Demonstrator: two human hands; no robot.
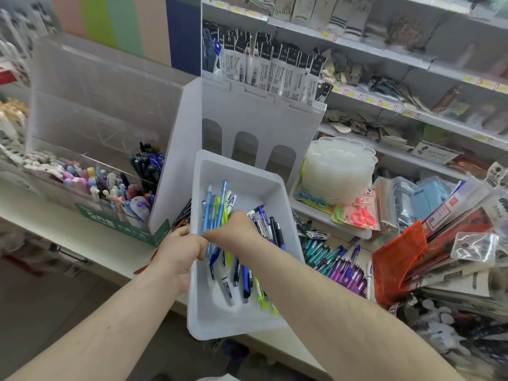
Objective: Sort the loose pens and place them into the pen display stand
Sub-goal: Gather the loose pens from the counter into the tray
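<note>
Over the worktop's front edge, a white tray (236,171) holds the loose pens (247,273), a jumble of blue, dark and lime-yellow barrels. They look light, stiff and smooth, likely to slip or roll, so a few gripped mid-barrel should handle best. The right hand (236,229) curls its fingers round a bundle of blue and yellow ones; the left hand (178,251) grips the tray's left rim. Behind stands the frosted pen display stand (239,114).
</note>
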